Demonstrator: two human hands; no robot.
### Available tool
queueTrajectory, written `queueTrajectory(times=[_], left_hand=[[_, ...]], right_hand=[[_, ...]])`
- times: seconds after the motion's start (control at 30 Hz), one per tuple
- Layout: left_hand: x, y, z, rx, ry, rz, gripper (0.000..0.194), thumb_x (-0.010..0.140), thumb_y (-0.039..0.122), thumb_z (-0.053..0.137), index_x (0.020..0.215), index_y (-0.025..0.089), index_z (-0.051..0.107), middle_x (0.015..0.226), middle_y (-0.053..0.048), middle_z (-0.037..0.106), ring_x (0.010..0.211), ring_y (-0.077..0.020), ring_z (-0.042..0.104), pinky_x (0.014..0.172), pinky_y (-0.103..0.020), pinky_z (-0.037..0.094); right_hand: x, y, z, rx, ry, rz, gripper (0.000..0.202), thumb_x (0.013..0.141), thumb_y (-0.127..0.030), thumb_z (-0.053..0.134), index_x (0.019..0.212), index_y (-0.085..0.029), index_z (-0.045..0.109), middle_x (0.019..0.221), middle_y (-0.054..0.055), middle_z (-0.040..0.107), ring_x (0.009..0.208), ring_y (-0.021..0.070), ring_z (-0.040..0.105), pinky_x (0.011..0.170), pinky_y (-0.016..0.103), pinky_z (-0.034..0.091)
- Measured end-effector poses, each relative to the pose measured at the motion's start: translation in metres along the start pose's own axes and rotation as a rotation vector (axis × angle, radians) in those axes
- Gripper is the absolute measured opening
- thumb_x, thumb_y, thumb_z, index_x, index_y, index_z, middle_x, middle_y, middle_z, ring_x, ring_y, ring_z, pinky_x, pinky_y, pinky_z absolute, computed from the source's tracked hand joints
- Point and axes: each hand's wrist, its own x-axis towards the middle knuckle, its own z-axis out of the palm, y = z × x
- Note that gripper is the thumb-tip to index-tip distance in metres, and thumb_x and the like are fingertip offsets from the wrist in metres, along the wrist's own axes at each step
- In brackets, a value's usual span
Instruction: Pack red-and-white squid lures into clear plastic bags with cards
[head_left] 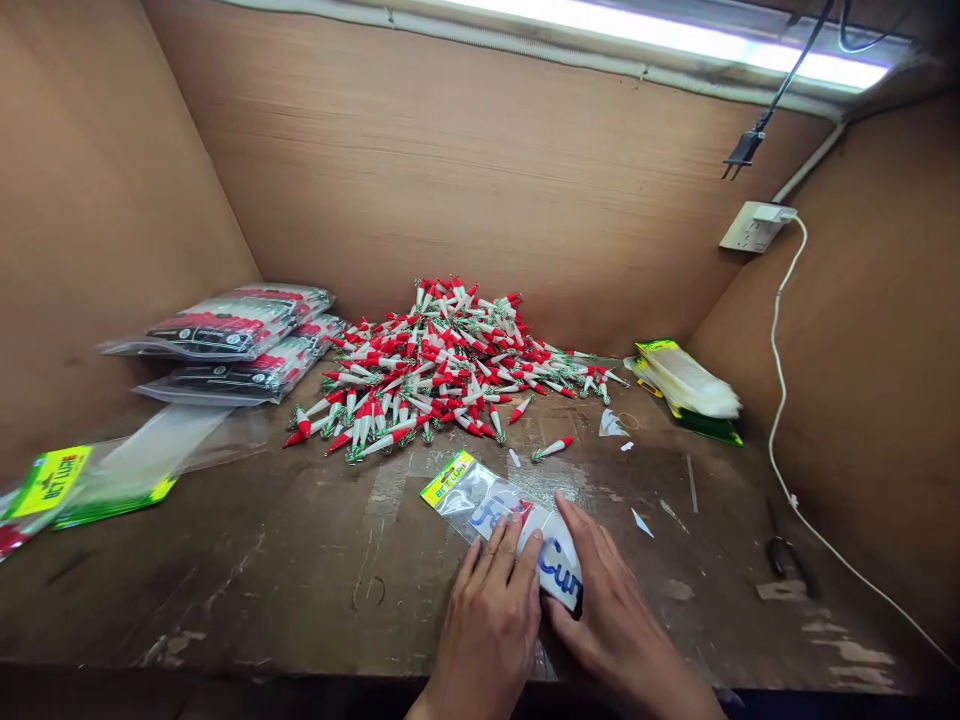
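A clear plastic packet [469,497] with a yellow "BCT LURE" header lies slantwise on the table in front of me. Part of a red-tipped item and blue lettering show at its lower half. My left hand [495,600] rests on that lower half, fingers stretched out flat over it. Beside it, my right hand [619,595] has its thumb and fingers around a white piece with blue writing [559,560], which meets the packet's lower end. The fingers hide exactly how the two join. Behind the hands, one red-and-white squid lure [553,448] lies apart from the others.
A big heap of red-and-white lures [442,370] fills the back middle. Filled bags [240,335] are stacked at left, near yellow-headed packets [67,485]. More packets [686,380] lie at right. A white cord [780,370] runs down the right side, past a black-handled tool [787,560].
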Motion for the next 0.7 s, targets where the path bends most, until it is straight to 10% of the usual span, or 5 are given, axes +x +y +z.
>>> queueTrajectory(times=[0.4,0.7], left_hand=[[0.024,-0.037,-0.025,-0.75,0.077,-0.461,0.038,0.105,0.036,0.043,0.129,0.021,0.068,0.128,-0.004,0.07,0.116,-0.0271,0.069,0.096,-0.038,0.058],[0.027,-0.016,-0.019,-0.632,0.138,-0.301,0.037,0.103,0.027,0.046,0.134,0.024,0.066,0.134,-0.004,0.067,0.124,-0.025,0.064,0.107,-0.041,0.052]], right_hand=[[-0.024,0.008,-0.013,-0.004,0.048,0.125,0.092,0.085,-0.019,0.055,0.161,-0.028,0.005,0.152,0.012,0.043,0.136,0.0318,0.047,0.111,0.051,0.043],[-0.065,0.005,-0.068,-0.085,0.133,0.021,0.096,0.078,-0.02,0.061,0.16,-0.031,0.012,0.144,0.013,0.051,0.126,0.0364,0.054,0.099,0.051,0.053]])
